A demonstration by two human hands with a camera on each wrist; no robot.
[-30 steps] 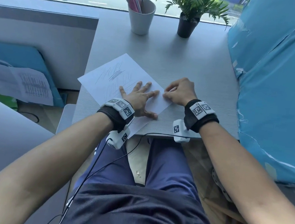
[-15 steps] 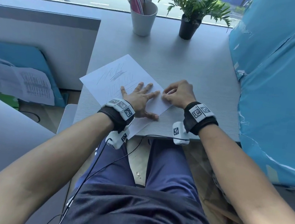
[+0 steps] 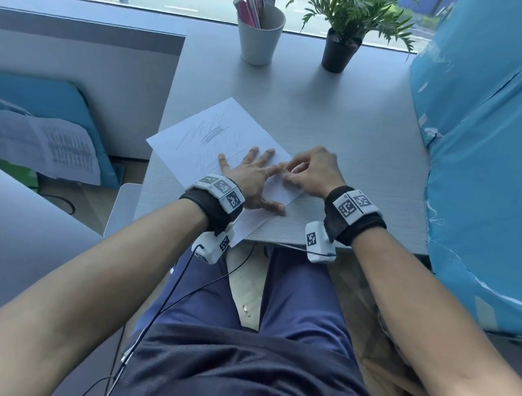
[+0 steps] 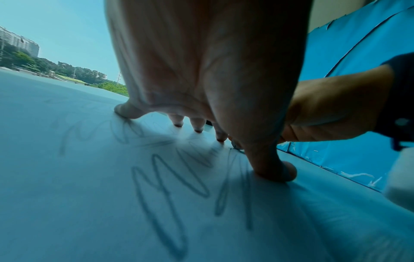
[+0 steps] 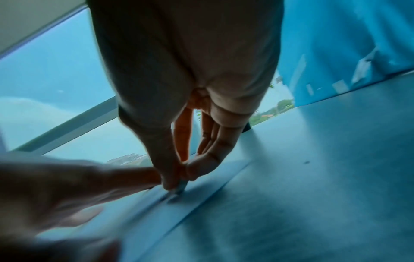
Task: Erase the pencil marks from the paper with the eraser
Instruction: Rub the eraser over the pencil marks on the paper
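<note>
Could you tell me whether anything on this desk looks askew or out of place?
The paper lies rotated on the desk, its near corner overhanging the front edge beside the left hand. Otherwise nothing stands out; the cup and plant pot stand upright.

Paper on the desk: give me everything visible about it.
The paper is one white sheet lying flat and skewed on the grey desk, its near corner overhanging the front edge. Grey pencil scribbles cover its far and middle parts; the left wrist view shows loops near the palm. The left hand presses it flat with spread fingers. The right hand pinches a small eraser, mostly hidden, against the sheet's right part.
</note>
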